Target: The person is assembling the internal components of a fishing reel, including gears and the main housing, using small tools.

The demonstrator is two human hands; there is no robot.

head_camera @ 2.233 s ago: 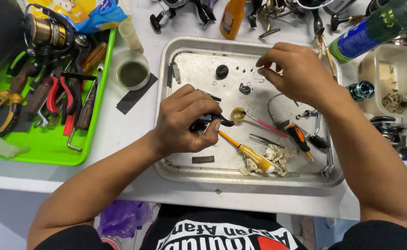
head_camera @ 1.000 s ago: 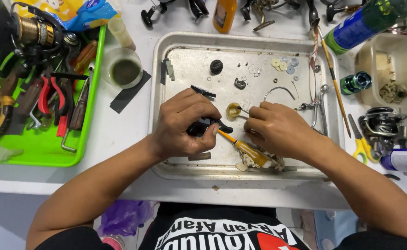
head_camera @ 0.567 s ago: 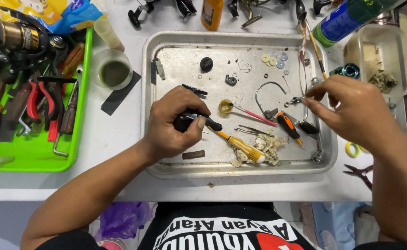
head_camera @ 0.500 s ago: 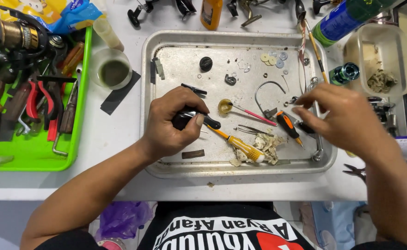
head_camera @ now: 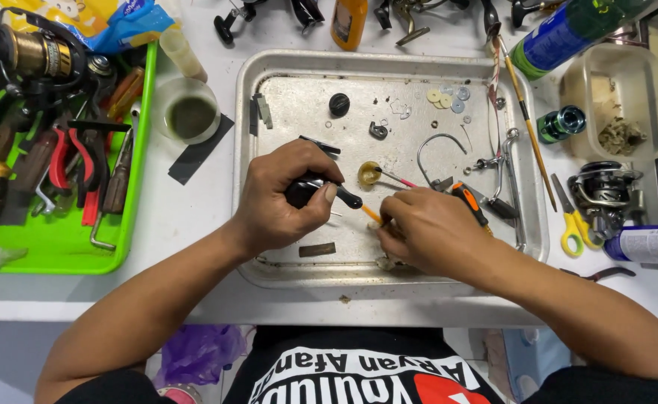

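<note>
A: Step? 
B: Reel servicing. Left hand point(head_camera: 280, 206) fingers wrapped round black reel part point(head_camera: 315, 191), above metal tray point(head_camera: 269, 67). 
A: R hand? 
B: Right hand point(head_camera: 426, 228) curled on orange-handled tool point(head_camera: 374, 215). Likely next: align tip w/ part.

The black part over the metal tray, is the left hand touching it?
Touching. The head view shows the left hand with fingers wrapped round the black part.

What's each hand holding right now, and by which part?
Left hand grips a small black part around its body, thumb on top. Right hand covers the orange-handled brush; whether it grips it cannot be told.
</note>
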